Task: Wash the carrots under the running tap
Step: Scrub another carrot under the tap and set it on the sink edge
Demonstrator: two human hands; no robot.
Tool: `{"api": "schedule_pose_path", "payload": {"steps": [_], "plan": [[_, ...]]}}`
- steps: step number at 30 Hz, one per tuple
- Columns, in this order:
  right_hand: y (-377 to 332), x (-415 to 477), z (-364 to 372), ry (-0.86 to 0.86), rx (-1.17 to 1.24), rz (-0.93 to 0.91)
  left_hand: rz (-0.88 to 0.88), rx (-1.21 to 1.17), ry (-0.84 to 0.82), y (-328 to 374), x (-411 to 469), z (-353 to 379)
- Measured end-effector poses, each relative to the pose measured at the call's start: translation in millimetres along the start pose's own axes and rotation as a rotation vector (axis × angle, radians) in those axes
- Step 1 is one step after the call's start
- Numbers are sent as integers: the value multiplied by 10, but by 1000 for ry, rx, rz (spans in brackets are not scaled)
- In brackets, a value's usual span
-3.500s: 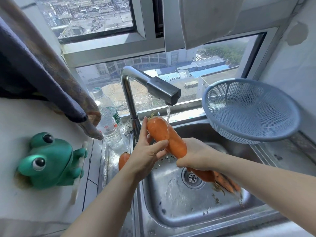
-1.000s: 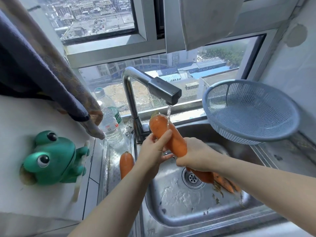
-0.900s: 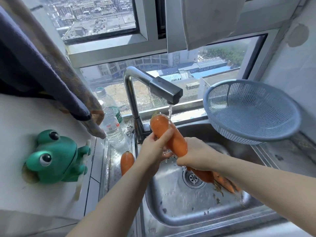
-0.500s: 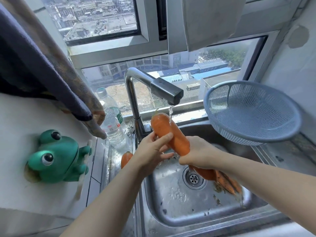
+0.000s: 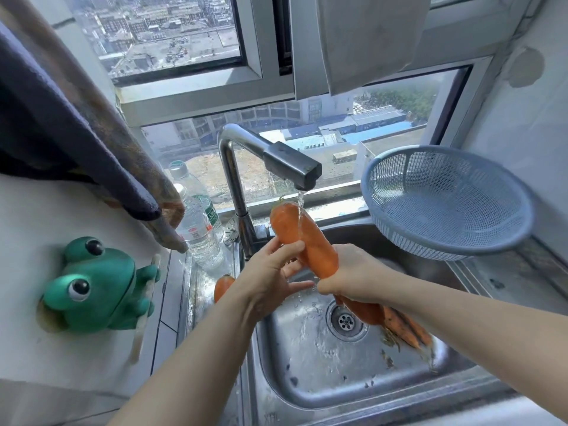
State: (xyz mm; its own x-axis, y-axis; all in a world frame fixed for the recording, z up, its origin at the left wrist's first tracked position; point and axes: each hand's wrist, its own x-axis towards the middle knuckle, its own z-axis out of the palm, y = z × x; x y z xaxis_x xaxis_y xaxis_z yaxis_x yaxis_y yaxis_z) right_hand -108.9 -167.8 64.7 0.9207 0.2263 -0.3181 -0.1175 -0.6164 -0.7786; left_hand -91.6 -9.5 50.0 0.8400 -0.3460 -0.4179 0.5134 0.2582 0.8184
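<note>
Orange carrot (image 5: 302,238) stays under the tap (image 5: 292,162), gripped by your right hand (image 5: 353,272), and the fingers (image 5: 299,284) of your left hand (image 5: 270,278) now wrap it lower down, so the scrub's progressing.

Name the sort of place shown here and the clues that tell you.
Probably a home kitchen, high up: a steel sink with a running tap, a blue colander, city rooftops below the window.

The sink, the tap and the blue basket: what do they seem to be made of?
Sink: likely stainless steel with a brushed finish; it is grey, with dull reflections and a wet sheen. Tap: metal, its polished pipe mirroring the window light; its dark spout head may be metal or plastic. Blue basket: apparently matte plastic, moulded with a fine grid of holes.
</note>
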Motion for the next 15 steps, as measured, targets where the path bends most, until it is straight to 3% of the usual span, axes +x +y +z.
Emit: {"api": "schedule_pose_path", "payload": {"steps": [3, 8, 15], "plan": [[-2, 11, 25, 36, -59, -6, -10, -5, 89, 9, 26, 88], [-10, -22, -20, -24, 51, 0, -24, 28, -30, 31, -22, -47], [-12, 2, 31, 29, -25, -7, 26, 62, 94, -14, 8, 59]]}}
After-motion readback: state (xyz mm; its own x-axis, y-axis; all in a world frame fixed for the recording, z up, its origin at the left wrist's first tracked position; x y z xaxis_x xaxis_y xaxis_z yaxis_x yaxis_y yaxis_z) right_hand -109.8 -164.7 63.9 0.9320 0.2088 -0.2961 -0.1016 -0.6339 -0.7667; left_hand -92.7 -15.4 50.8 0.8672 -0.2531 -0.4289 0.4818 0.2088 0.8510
